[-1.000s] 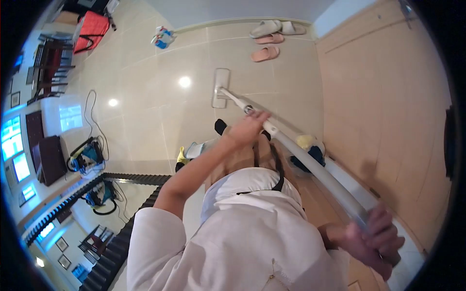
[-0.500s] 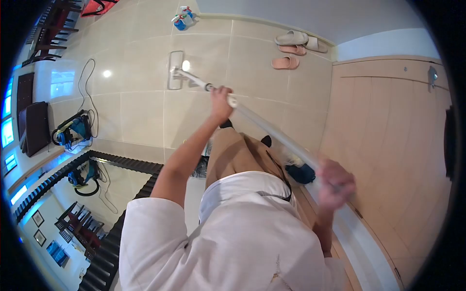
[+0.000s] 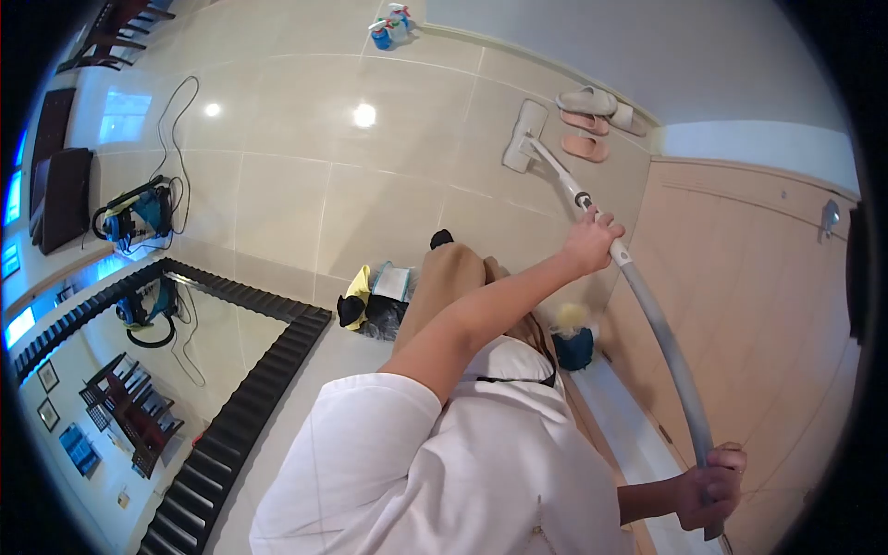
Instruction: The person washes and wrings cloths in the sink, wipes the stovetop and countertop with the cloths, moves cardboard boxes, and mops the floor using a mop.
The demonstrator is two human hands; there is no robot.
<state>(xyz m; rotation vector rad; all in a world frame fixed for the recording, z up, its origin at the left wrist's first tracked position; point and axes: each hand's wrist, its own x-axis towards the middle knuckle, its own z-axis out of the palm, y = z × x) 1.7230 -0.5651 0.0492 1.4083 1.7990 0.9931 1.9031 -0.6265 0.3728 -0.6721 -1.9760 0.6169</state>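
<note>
A flat mop (image 3: 661,338) with a long white and grey pole slants across the right side of the view. My left hand (image 3: 592,242) is closed around the pole's upper white section, near the joint. Close to the pole's rear end, my right hand (image 3: 712,486) is wrapped round the grey part. The white rectangular mop head (image 3: 525,136) lies on the tiled floor, just left of several slippers. Of these, a pink slipper (image 3: 585,148) is nearest the pole. The underside of the mop head is hidden.
A wooden door (image 3: 740,277) stands at right. Spray bottles (image 3: 381,35) sit by the far wall. A blue-black vacuum cleaner (image 3: 139,217) and its cord are at left, above a black-framed mirror (image 3: 250,398). A dark bin (image 3: 574,348) stands beside my legs.
The mop head has swept right across the tiles toward the slippers. My left hand has moved right with the pole, while my right hand has moved down and right.
</note>
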